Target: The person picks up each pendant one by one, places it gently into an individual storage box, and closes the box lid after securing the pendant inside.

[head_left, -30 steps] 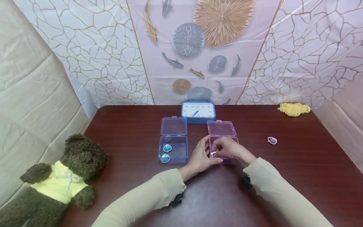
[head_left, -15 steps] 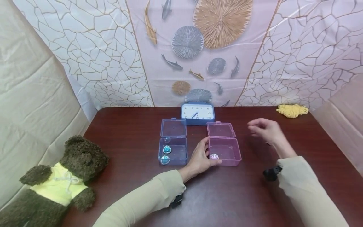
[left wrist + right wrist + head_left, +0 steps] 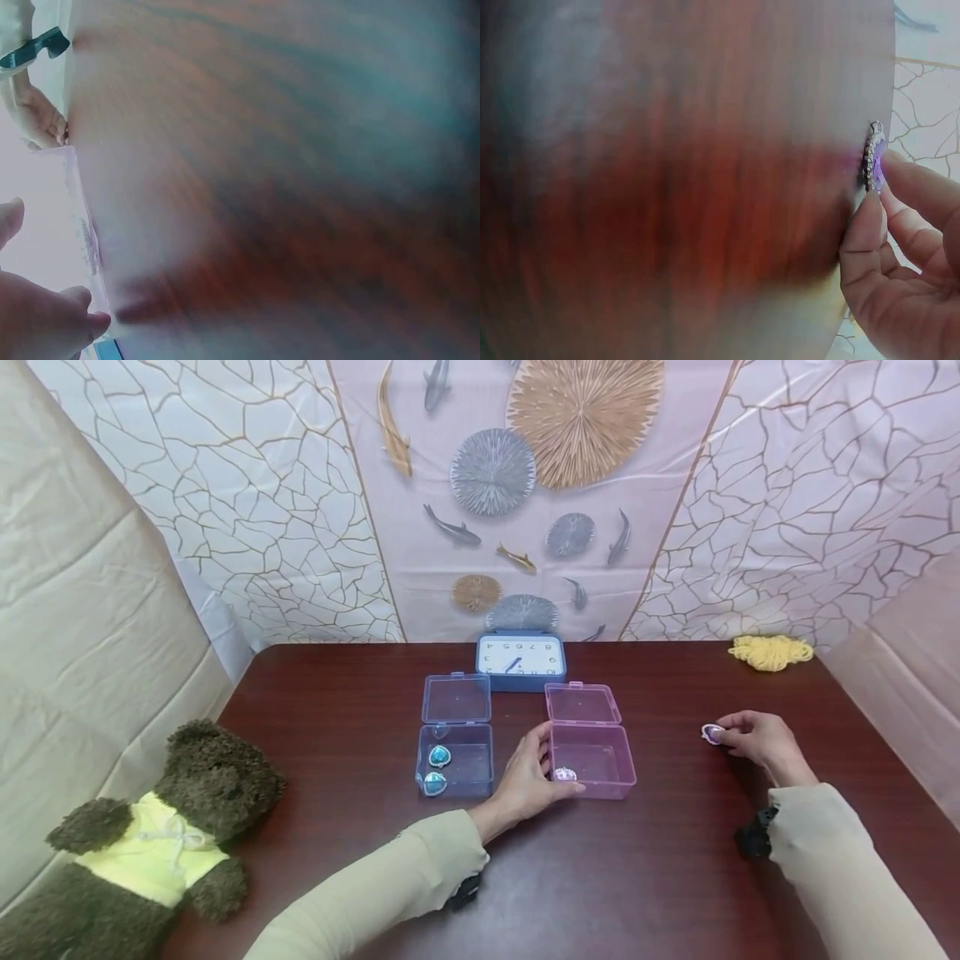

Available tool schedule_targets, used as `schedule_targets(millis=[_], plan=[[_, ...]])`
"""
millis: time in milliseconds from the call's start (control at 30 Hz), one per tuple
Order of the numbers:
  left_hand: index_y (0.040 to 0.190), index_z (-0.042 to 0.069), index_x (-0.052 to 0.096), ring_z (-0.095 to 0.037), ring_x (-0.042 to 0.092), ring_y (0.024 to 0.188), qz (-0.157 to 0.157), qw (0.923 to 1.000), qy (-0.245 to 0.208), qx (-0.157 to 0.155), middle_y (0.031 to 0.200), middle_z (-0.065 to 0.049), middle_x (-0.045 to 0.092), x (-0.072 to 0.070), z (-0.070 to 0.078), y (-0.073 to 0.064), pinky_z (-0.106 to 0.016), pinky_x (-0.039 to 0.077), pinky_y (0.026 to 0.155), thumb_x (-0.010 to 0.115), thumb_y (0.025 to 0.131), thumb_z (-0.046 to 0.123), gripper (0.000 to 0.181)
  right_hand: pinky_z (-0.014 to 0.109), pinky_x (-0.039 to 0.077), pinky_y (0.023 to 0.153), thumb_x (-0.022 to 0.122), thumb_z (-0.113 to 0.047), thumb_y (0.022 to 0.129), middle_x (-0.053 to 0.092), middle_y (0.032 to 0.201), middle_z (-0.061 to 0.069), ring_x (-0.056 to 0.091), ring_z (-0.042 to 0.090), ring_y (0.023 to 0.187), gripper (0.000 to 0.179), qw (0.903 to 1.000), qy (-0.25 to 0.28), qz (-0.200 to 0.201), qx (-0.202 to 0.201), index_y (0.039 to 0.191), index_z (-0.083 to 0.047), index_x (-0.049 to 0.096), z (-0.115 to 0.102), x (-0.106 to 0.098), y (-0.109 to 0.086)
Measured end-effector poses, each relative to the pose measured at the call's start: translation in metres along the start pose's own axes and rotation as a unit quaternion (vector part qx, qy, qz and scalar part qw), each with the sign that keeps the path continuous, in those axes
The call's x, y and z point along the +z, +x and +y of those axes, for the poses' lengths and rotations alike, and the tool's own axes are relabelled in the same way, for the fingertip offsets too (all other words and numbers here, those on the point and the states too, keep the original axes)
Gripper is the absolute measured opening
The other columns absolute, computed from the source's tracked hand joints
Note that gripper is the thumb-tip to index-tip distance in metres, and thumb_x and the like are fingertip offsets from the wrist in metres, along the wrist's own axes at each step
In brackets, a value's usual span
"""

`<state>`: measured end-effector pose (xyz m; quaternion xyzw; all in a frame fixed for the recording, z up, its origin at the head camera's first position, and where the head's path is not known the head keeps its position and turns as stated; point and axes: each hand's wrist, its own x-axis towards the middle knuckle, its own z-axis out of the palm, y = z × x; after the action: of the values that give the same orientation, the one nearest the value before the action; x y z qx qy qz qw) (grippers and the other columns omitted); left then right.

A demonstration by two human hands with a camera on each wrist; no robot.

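At the right of the head view, my right hand (image 3: 768, 750) pinches a purple pendant (image 3: 710, 734) with a beaded silver rim between thumb and fingertips. The right wrist view shows this pendant (image 3: 874, 159) edge-on, close to the table surface, with a small loop at its top. My left hand (image 3: 521, 783) holds the left side of an open pink plastic box (image 3: 611, 788), thumb along the front and fingers on the side wall. Inside that box, by its front left corner, lies another pale purple pendant (image 3: 565, 774), partly hidden by the front wall.
Left of the pink box stands an open clear blue box (image 3: 474, 762) with blue heart-shaped pendants (image 3: 439, 756) along its left side. Behind both boxes is a blue clock (image 3: 520, 658). Yellow yarn (image 3: 771, 653) lies back right; a brown teddy bear (image 3: 217, 777) lies left.
My right hand has left the pink box, where a pendant now lies, and moved right to take hold of the purple pendant on the table. The left hand stays on the box.
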<state>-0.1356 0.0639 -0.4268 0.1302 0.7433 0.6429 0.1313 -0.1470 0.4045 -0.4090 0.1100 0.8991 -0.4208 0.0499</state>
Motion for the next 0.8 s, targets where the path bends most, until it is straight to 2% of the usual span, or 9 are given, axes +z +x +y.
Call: schedule_targets(millis=[167,300,367,433,500,533,567,667,800], plan=[[0.143,0.006,0.030,-0.029,0.044,0.129,-0.002,1.0000,0.000,0.001,0.137,-0.017,0.038,0.000,0.000,0.000,-0.032,0.041,0.105,0.082,0.066,-0.002,0.094,0.019,0.055,0.057,0.065,-0.014,0.089,0.058,0.072,-0.007,0.055,-0.001,0.062,0.035,0.9998,-0.004,-0.017,0.000,0.103,0.015,0.051,-0.003,0.002,0.002],[0.143,0.006,0.030,-0.029,0.044,0.129,-0.002,0.9999,0.010,0.002,0.137,-0.016,0.039,-0.001,0.000,-0.001,-0.032,0.041,0.105,0.083,0.066,0.000,0.094,0.019,0.057,0.058,0.062,-0.007,0.090,0.061,0.070,-0.009,0.059,-0.001,0.062,0.022,0.9951,0.087,-0.029,-0.035,0.096,0.010,0.051,-0.010,0.008,0.001],[0.143,0.007,0.030,-0.028,0.044,0.129,-0.002,0.9999,0.011,0.002,0.137,-0.016,0.039,0.000,0.000,-0.001,-0.033,0.041,0.105,0.083,0.066,0.001,0.093,0.019,0.058,0.060,0.061,-0.003,0.090,0.064,0.070,-0.007,0.063,0.002,0.063,0.011,0.9814,0.179,-0.047,-0.050,0.093,0.004,0.054,-0.019,0.012,-0.002],[0.143,0.007,0.031,-0.028,0.044,0.129,-0.002,0.9999,0.012,0.002,0.137,-0.016,0.039,0.000,0.000,-0.001,-0.033,0.041,0.105,0.083,0.066,0.001,0.093,0.020,0.058,0.062,0.060,-0.002,0.089,0.068,0.073,-0.006,0.066,0.005,0.067,0.003,0.9595,0.267,-0.067,-0.059,0.091,-0.004,0.058,-0.033,0.016,-0.005],[0.143,0.008,0.031,-0.029,0.044,0.129,0.000,0.9999,0.016,0.003,0.137,-0.015,0.039,-0.001,0.000,0.000,-0.034,0.040,0.106,0.083,0.066,0.002,0.093,0.021,0.059,0.065,0.061,0.000,0.089,0.070,0.078,-0.003,0.068,0.008,0.071,0.010,0.9386,0.325,-0.092,-0.071,0.090,-0.009,0.062,-0.053,0.023,-0.010],[0.143,0.008,0.031,-0.028,0.044,0.129,0.000,0.9999,0.017,0.001,0.137,-0.015,0.039,-0.001,0.001,0.000,-0.034,0.040,0.106,0.083,0.066,0.003,0.093,0.022,0.059,0.066,0.062,0.000,0.088,0.071,0.079,-0.002,0.068,0.008,0.072,0.011,0.9349,0.332,-0.101,-0.077,0.091,-0.011,0.063,-0.063,0.027,-0.013],[0.143,0.008,0.031,-0.028,0.044,0.129,0.001,0.9998,0.019,0.001,0.137,-0.015,0.039,-0.001,0.001,0.000,-0.034,0.040,0.106,0.083,0.066,0.003,0.093,0.022,0.059,0.068,0.062,-0.001,0.088,0.071,0.081,-0.002,0.068,0.009,0.074,0.011,0.9341,0.329,-0.110,-0.083,0.092,-0.010,0.064,-0.074,0.032,-0.015],[0.143,0.008,0.031,-0.028,0.044,0.129,0.000,0.9998,0.021,0.000,0.137,-0.015,0.040,-0.001,0.002,-0.001,-0.034,0.041,0.106,0.083,0.067,0.003,0.093,0.024,0.059,0.072,0.063,-0.004,0.088,0.070,0.084,-0.003,0.067,0.009,0.077,0.016,0.9501,0.265,-0.133,-0.097,0.103,0.000,0.061,-0.103,0.047,-0.024],[0.143,0.005,0.030,-0.028,0.044,0.129,-0.004,0.9998,0.017,0.001,0.137,-0.015,0.039,-0.001,0.001,0.000,-0.031,0.042,0.105,0.083,0.066,0.001,0.093,0.025,0.059,0.072,0.063,-0.003,0.088,0.068,0.085,0.001,0.066,0.008,0.075,0.034,0.9663,0.173,-0.159,-0.105,0.114,0.016,0.052,-0.121,0.072,-0.031]])
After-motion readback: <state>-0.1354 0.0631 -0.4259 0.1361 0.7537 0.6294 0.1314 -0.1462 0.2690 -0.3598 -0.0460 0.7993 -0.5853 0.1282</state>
